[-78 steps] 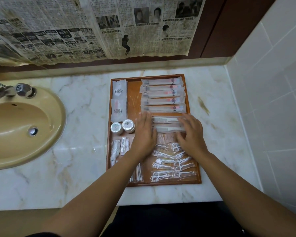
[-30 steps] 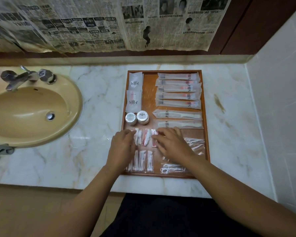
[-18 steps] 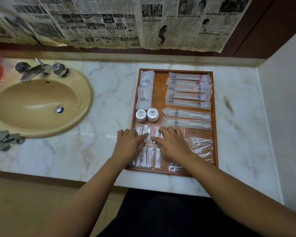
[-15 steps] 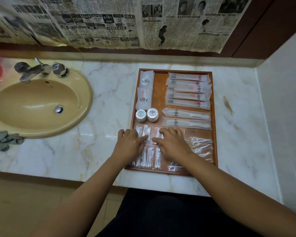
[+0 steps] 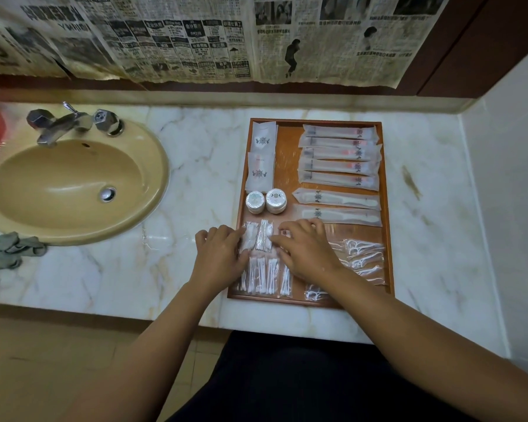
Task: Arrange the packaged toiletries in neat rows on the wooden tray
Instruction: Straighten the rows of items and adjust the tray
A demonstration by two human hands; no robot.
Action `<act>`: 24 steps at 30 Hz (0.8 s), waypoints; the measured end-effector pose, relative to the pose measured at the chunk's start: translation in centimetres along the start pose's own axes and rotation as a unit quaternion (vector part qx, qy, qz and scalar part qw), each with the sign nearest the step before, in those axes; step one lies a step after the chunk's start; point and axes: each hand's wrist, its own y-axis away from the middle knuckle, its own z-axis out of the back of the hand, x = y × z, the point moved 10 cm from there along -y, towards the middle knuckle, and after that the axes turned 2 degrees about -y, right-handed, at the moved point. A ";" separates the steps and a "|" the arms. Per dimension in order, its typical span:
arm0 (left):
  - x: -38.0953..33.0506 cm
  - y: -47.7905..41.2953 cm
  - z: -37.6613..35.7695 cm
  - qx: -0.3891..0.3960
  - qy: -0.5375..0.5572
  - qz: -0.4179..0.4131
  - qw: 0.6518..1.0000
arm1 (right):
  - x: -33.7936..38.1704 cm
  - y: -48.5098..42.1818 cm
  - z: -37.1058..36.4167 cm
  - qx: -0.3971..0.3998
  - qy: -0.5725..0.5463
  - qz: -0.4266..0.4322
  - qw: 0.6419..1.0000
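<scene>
As I looked down through the head camera, the rectangular wooden tray (image 5: 385,208) lay on the white marble worktop (image 5: 180,269), its long axis running away from me. Along its far right side the long frosted toothbrush packets (image 5: 339,156) lay stacked in a column, each pointing left to right, and two comb packets (image 5: 336,205) lay the same way just below them. At the far left, two flat white sachets (image 5: 261,156) stood one behind the other, with two small round white tubs (image 5: 265,201) side by side just nearer. The clear cotton-swab packets (image 5: 262,278) at the near left edge pointed away from me, in a row. The floss-pick packets (image 5: 363,254) at the near right lay loosely fanned, overlapping.

Both hands were palm-down over the tray's near left part. The left hand (image 5: 218,257) reached in across the left rim, its fingers nearly straight, their tips touching the small white packets (image 5: 258,236) below the tubs. The right hand (image 5: 308,251) lay angled leftward, fingers slightly bent, tips resting on the same small packets from the right. Neither hand gripped anything that I could see. Both forearms came in from the lower edge, converging toward the tray.
</scene>
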 end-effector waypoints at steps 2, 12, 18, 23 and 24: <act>0.0 0.1 -0.1 0.018 -0.016 -0.011 1.000 | 0.7 -0.5 -0.6 0.015 0.005 0.006 1.000; 0.3 -0.2 -0.4 0.015 -0.030 -0.008 0.999 | 1.4 -0.5 -1.8 0.044 0.017 0.013 0.999; 0.7 -0.3 -0.1 -0.020 -0.007 0.016 1.000 | 1.1 -0.6 -2.0 0.056 0.009 0.003 0.998; 0.1 -0.8 -0.4 -0.018 0.005 0.000 1.000 | 0.9 -0.8 -2.0 0.055 -0.002 -0.013 0.998; 0.0 -0.9 -0.7 -0.011 0.005 -0.003 1.000 | 0.8 -0.9 -2.0 0.057 -0.002 -0.016 0.998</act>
